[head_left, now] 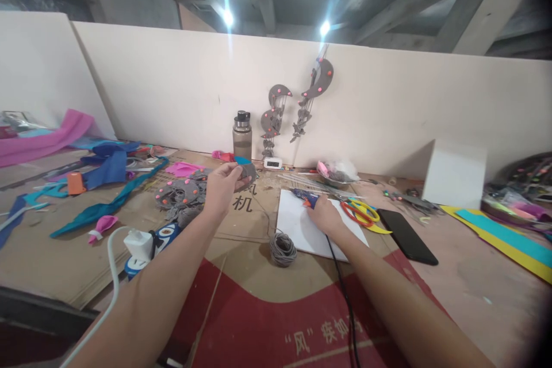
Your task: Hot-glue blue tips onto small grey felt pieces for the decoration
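My left hand [224, 184] pinches a small grey felt piece [247, 172] over the cardboard, and a grey strand trails down from near it. The strand leads toward a ball of grey cord [283, 249] lying between my arms. On a white sheet [293, 230], my right hand [325, 215] is closed around a blue glue gun [307, 198] with an orange part; its black cord [345, 293] runs down toward me. Beside my left wrist lies a heap of grey felt pieces [181, 195] with pink and orange dots.
Scissors [360, 213] and a black phone [407, 236] lie right of the sheet. A power strip with a white plug [140, 244] is near my left forearm. Behind stand a bottle [242, 138] and a small digital display [273, 163]. Grey crescent decorations [321, 77] hang on the white board.
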Tool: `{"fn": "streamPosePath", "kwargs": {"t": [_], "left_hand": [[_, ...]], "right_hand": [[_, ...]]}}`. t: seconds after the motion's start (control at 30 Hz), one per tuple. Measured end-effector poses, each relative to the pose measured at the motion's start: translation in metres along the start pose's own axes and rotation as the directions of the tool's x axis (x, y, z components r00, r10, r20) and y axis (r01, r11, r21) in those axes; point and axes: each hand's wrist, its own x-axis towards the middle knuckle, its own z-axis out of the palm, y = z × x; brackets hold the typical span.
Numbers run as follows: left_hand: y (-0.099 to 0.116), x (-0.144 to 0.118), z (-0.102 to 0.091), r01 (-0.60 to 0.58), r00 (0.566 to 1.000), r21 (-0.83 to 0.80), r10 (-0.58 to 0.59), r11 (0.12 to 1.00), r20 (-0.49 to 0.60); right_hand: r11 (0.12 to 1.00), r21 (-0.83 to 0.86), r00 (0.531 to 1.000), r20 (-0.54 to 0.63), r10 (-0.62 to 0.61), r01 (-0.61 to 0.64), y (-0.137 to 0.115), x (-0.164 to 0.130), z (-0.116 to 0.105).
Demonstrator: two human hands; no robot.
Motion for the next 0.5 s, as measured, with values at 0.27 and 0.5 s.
{"fn": "streamPosePath", "kwargs": {"t": [0.27, 0.5], "left_hand": [[-0.005, 0.001, 0.000, 0.041, 0.999, -0.014, -0.042, 0.999, -0.012], [-0.008, -0.001, 0.002, 0.030, 0.999, 0.007, -0.030, 1.000, 0.024]], "right_hand": [[0.910, 0.392, 0.989, -0.108, -0.097, 0.132, -0.006, -0.004, -0.017], [0.401, 0.756, 0.830, -0.332, -0.448, 0.518, -0.070, -0.059, -0.032]]}}
